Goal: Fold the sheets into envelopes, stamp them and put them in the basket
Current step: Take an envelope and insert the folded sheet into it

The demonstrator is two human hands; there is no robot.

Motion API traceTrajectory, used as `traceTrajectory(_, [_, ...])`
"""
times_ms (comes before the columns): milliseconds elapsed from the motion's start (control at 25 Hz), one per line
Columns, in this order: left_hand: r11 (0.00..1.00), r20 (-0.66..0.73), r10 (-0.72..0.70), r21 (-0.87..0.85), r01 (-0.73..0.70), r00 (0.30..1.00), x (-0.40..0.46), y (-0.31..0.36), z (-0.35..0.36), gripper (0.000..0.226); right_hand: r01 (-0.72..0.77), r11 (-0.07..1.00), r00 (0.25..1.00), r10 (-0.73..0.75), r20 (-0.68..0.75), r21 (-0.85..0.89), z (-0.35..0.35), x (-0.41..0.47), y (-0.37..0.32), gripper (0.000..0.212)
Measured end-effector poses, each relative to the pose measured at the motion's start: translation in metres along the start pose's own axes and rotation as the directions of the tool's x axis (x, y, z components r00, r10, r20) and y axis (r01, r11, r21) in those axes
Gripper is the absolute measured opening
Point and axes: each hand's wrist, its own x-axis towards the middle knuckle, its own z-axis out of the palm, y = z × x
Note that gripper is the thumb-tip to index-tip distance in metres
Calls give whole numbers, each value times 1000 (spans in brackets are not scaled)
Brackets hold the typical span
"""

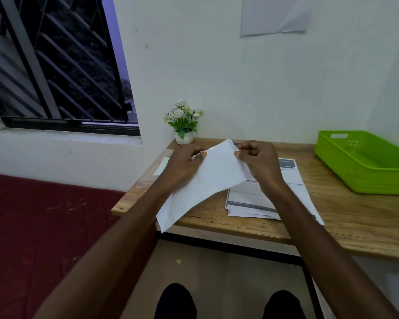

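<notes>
Pinching the white paper sheet (207, 178) at its far edge, the left hand (184, 162) and right hand (258, 162) hold it above the wooden surface (332, 217), well left of the green plastic basket (364, 162). Aligning edges before creasing should keep the fold square.
</notes>
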Motion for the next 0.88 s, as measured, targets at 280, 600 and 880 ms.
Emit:
traceTrajectory(280, [814, 116, 210, 529, -239, 971, 49, 0, 16, 67, -226, 973, 959, 214, 187, 47, -35, 38, 3, 10])
traceTrajectory(600, [881, 394, 18, 429, -201, 919, 70, -20, 71, 107, -248, 955, 964, 259, 54, -160, -49, 52, 44, 9])
traceTrajectory(880, [873, 474, 75, 393, -288, 877, 69, -34, 74, 139, -292, 956, 956, 293, 26, -7, -53, 64, 49, 16])
